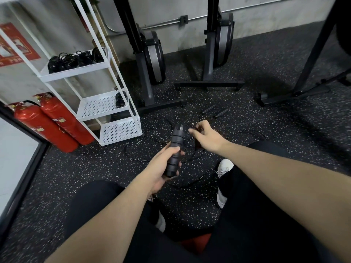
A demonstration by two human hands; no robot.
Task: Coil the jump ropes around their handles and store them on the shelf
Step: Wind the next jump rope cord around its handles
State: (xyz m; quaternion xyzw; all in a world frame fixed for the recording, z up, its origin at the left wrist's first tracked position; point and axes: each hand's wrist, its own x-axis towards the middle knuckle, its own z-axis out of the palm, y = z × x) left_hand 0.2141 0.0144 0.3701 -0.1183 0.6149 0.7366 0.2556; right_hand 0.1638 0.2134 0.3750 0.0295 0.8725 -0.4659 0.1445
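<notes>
On the white shelf (106, 86) at upper left, three tiers: top tray holds four coiled black rope bundles (75, 60) side by side; middle perforated tray holds one coiled bundle (120, 99) at its right edge; bottom tray (119, 130) shows only bare perforated metal. Two red fire extinguishers (54, 123) lean just left of the shelf, touching each other. Behind, two upright black rowing machines (152, 56) stand against the wall on the speckled rubber floor (266, 120). Loose black rope (136, 147) loops over the floor between the shelf and the person's feet, partly under the hands. A second pair of black handles (215, 111) lies on the floor beyond the hands, near the right machine's base, well apart from the shelf. White shoe (224, 168) shows beside the right knee.

Left hand (161, 168) grips the paired black handles (174, 150), fingers curled round the lower half, thumb on top. Handles are held above the floor at frame centre, long axis near upright in view, rope end pointing away toward the machines, tilted slightly right. Some wraps look to sit on them; blurred, count unclear. Right hand (206, 135) is just right of the handles' top, fingers curled, pinching a thin rope strand (193, 128) that runs to the handle tips.
</notes>
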